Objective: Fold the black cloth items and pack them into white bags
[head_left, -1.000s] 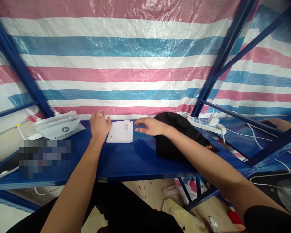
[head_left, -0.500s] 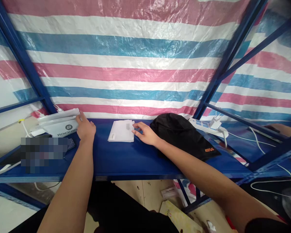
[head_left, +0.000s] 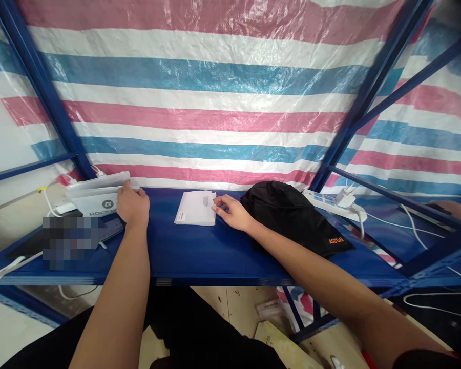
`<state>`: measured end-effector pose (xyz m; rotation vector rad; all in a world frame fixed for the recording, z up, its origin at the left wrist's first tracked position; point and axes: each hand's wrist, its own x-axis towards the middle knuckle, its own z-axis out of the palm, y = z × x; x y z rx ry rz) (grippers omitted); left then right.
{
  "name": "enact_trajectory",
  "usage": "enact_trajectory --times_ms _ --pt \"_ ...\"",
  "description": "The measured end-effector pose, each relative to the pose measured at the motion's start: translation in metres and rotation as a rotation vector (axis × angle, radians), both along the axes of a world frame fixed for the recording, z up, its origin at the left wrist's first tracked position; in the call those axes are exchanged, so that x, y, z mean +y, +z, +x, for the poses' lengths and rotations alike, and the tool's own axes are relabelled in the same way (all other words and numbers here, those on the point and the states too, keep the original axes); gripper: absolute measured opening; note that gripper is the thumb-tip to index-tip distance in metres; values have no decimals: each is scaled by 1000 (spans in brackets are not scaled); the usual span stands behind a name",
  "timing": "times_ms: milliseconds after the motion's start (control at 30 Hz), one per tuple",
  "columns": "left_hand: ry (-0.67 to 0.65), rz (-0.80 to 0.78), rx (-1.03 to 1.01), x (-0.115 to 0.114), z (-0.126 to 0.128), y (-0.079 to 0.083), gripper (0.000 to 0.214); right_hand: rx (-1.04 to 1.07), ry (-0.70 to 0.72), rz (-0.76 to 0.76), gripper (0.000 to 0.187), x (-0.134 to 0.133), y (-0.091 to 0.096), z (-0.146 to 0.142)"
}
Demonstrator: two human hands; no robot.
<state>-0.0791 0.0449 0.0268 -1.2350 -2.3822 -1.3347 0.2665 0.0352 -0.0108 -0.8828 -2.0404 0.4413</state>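
Observation:
Over at the left, my left hand is at the right end of several white packets standing on edge, the front one with a round logo. Its thumb and fingers are curled over that end, with the fingertips partly hidden. My right hand rests at the right edge of a flat stack of white envelopes with a small label. The right fingers are loosely bent and apart, with their tips touching or very near the stack's edge.
A black cloth bag lies beside my right forearm, with a white power strip behind it. A phone, a blurred-out item and white cables lie at left. Blue posts and striped sheeting bound the blue shelf.
The view has shifted slightly, moving the scene to the right. My left hand has slid a little left over the front packet's printing. My right hand stays at the envelope stack.

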Motion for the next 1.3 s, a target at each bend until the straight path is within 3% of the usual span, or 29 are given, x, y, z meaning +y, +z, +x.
enact_trajectory --times_ms 67,133,400,533,600,667,833,900,1000,1133,1300 --pt "18 -72 -52 -1 0 3 83 5 5 -5 24 0 0 0" --pt "11 -119 -84 -1 1 5 87 8 5 -9 24 0 -1 0" --pt "2 -71 -107 1 -1 0 38 12 -3 -20 22 1 -1 -1" --pt "-20 53 -15 3 0 1 31 24 -9 -19 22 1 -1 -2" --pt "-138 166 36 2 10 3 32 37 -12 -7 24 1 0 -4" --pt "-338 287 87 -3 31 3 31 53 -7 30 35 -1 1 -6" --pt "-953 452 293 -30 104 -5 23 102 40 214 98 -5 13 -11" --pt "-1129 488 360 -42 126 -8 16 106 55 287 100 -6 19 -9" --pt "-1273 510 418 -52 143 -11 15 114 38 330 82 -8 24 -4" --pt "-1274 548 473 -51 141 -12 40 173 -46 224 75 -10 26 -2" --pt "-1067 588 460 -39 124 -9 43 242 -53 129 78 -10 23 -2"
